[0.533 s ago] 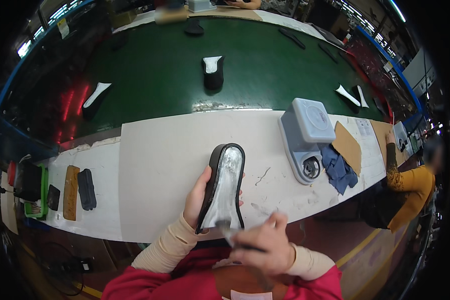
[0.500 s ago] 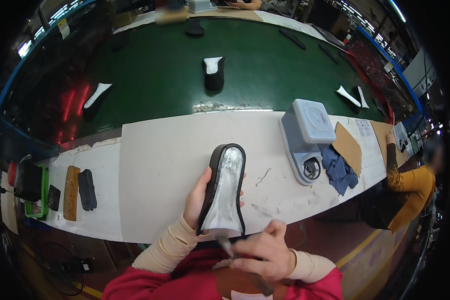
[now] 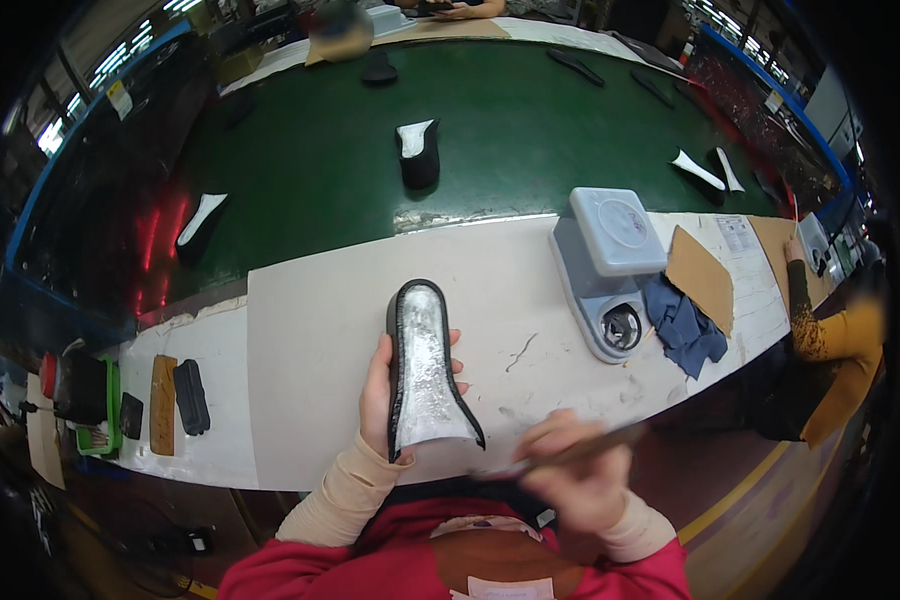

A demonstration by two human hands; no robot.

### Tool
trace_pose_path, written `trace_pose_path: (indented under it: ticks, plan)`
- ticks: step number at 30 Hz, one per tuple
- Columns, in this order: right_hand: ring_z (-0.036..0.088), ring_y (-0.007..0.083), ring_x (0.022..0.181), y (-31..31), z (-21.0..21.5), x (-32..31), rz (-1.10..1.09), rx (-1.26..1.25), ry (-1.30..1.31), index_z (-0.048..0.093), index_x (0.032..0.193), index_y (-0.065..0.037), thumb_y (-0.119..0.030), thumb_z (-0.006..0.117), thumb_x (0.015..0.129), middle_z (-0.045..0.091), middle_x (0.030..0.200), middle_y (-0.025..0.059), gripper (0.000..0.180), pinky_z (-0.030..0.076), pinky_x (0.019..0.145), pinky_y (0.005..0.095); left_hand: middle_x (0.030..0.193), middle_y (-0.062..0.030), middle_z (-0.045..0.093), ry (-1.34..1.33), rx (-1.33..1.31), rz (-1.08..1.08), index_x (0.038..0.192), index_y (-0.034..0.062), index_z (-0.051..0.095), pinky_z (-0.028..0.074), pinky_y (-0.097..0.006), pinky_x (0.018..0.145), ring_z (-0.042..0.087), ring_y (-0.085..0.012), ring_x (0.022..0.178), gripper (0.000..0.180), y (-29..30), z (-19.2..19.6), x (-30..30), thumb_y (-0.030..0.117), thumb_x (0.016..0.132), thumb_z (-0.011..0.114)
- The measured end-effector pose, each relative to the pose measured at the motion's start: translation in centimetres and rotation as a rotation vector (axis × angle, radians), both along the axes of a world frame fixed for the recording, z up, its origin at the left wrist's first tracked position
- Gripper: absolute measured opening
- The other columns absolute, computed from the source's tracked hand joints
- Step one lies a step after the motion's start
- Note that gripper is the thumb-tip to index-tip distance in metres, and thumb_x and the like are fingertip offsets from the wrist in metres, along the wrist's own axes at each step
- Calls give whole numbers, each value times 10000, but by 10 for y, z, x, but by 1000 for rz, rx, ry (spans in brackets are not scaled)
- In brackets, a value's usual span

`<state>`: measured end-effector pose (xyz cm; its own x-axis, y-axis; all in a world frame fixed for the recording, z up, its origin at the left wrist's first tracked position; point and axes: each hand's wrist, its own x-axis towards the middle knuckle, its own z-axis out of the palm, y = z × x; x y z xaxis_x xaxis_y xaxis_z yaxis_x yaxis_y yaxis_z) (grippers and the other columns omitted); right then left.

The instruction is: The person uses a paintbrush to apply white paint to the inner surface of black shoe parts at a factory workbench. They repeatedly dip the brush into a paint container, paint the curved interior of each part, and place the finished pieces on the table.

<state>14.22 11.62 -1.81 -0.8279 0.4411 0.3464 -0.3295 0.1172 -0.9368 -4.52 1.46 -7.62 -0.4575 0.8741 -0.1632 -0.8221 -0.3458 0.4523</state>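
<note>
My left hand (image 3: 375,385) is wrapped round a black shoe piece (image 3: 428,370) from below, thumb on one side and fingertips on the other. This piece looks like a wedge heel, with a rounded far end, a flared near end and a shiny whitish face turned up inside a black rim. To the right and nearer to me, my right hand (image 3: 580,470) is closed on a slim dark tool (image 3: 595,443), apart from the shoe piece. Motion blurs the tool; it looks like a brush, but its tip is unclear.
A grey-blue plastic pot (image 3: 610,270) with a round opening stands at right, beside a blue rag (image 3: 685,325) and cardboard (image 3: 700,275). Blocks (image 3: 163,405) and a green basket (image 3: 100,440) lie left. Beyond, similar pieces (image 3: 418,160) rest on a green belt (image 3: 310,150). Other people are nearby.
My right hand has moved right and slightly up with the tool, away from the shoe piece's near end. The shoe piece has shifted slightly left in view and turned a little.
</note>
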Motion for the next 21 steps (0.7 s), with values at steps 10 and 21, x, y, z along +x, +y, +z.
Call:
trace_pose_path:
  ticks: [10, 21]
  plan:
    - [419, 104, 671, 143, -57, 63, -353, -650, 645, 463, 1175, -79, -121, 475, 940, 502, 863, 84, 239, 378, 633, 218, 1248, -178, 498, 96, -83, -54, 1344, 49, 358, 534, -474, 766, 599, -327, 937, 544, 19, 52, -31, 417, 953, 272]
    - [429, 82, 612, 160, -87, 63, -386, -826, 592, 456, 1156, -73, -134, 468, 946, 508, 807, 85, 219, 392, 561, 210, 1080, -180, 592, 242, 198, 3, 1194, 4, 502, 496, -461, 864, 583, -377, 971, 437, 240, 52, -145, 327, 914, 408]
